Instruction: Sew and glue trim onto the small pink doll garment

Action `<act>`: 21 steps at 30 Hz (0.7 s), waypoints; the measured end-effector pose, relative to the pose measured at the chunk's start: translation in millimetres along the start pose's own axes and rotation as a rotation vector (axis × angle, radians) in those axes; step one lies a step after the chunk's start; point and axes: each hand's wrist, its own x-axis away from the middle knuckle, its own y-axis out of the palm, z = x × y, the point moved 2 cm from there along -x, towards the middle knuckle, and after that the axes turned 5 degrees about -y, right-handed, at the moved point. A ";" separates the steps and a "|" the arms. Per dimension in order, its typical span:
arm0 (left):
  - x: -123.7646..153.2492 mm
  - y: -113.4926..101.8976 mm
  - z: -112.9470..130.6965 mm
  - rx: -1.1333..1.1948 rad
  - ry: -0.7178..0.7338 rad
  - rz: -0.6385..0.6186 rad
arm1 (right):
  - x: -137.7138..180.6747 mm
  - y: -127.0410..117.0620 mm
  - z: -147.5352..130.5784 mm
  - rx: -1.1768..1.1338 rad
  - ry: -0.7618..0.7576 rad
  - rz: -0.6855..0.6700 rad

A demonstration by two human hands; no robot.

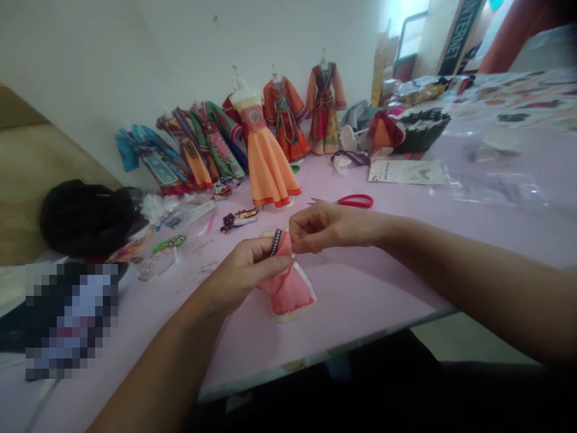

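Observation:
My left hand (pixel 252 264) is closed on a small pink doll garment (pixel 291 291), thumb on top and fingers beneath. The garment has a dark, beaded-looking trim (pixel 276 242) at its upper left and a pale lower border. It is held just over the pink tabletop. At the garment's upper right edge, my right hand (pixel 331 228) is closed in a pinch. Whatever lies between those fingertips is too small to make out. Red-handled scissors (pixel 356 201) lie just beyond my right hand.
A doll form in an orange skirt (pixel 270 162) stands ahead, with several dressed forms along the wall, among them an orange robe (pixel 286 114). A dark basket (pixel 424 132) and printed card (pixel 406 171) lie right. A black bag (pixel 85 216) and scraps are left.

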 end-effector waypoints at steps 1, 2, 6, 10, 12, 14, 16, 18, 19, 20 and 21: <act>0.0 0.0 0.2 -0.003 0.002 0.002 | 0.0 0.0 0.1 0.004 0.001 0.000; 0.1 0.1 0.3 -0.006 0.001 0.004 | 0.1 0.0 0.2 0.009 0.003 -0.001; 0.6 0.2 0.2 -0.020 -0.006 0.007 | 0.6 0.2 -0.5 0.015 0.008 -0.006; 0.0 -0.3 -1.0 -0.023 -0.027 0.012 | 0.7 0.7 -0.2 0.014 0.002 -0.009; -0.6 -0.5 -1.8 -0.015 -0.040 0.018 | 0.5 0.7 0.7 0.016 -0.002 -0.010; -1.0 -0.3 -2.2 0.005 -0.050 0.022 | 0.3 0.5 1.6 0.020 -0.007 -0.012; -1.1 0.2 -2.1 0.025 -0.059 0.022 | 0.1 0.3 1.8 0.023 -0.014 -0.016; -1.0 0.8 -1.6 0.034 -0.062 0.024 | 0.1 0.2 1.2 0.024 -0.025 -0.020; -1.0 1.1 -1.4 0.034 -0.064 0.027 | 0.1 0.2 0.8 0.025 -0.028 -0.020; -1.0 1.3 -1.1 0.032 -0.066 0.029 | 0.3 0.3 0.3 0.026 -0.028 -0.021; -1.0 1.5 -0.9 0.029 -0.067 0.033 | 0.4 0.4 -0.1 0.028 -0.026 -0.021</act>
